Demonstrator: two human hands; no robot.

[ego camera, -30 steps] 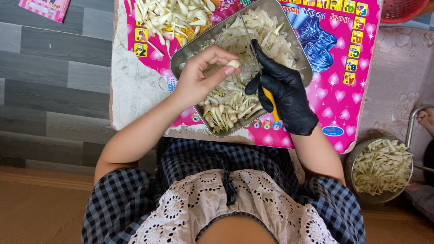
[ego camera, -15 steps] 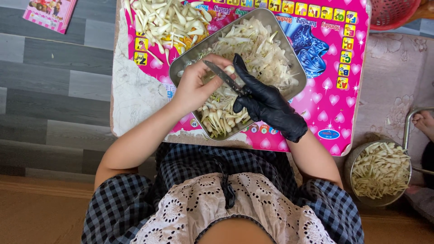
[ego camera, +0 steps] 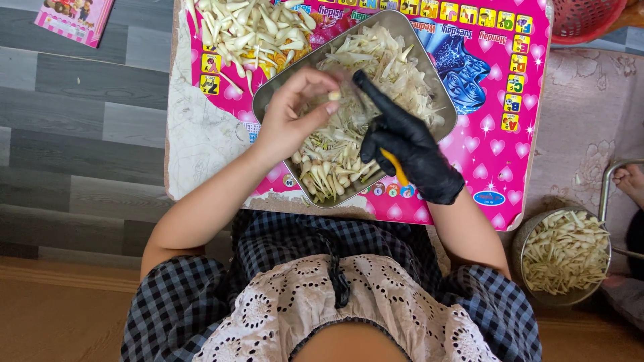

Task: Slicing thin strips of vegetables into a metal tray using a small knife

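My bare left hand (ego camera: 292, 114) pinches a small pale stalk piece (ego camera: 333, 96) over a metal tray (ego camera: 267, 102) heaped with pale peelings and trimmed stalks. My right hand (ego camera: 406, 151), in a black glove, is closed on a yellow-handled knife (ego camera: 397, 167). Its index finger stretches up along the tool toward the piece. The blade itself is hard to make out against the peelings. Both hands hover above the middle of the tray, close together.
The tray rests on a low pink patterned table (ego camera: 496, 134). A pile of whole pale stalks (ego camera: 255, 30) lies at its far left. A round metal bowl (ego camera: 567, 251) of trimmed stalks stands on the floor at right, beside another person's foot (ego camera: 630, 181). A red basket (ego camera: 583, 17) and a booklet (ego camera: 74, 17) lie farther off.
The gloved hand has swung from beside the piece to slightly right of it, finger now extended. My left hand stays over the tray, still pinching the piece.
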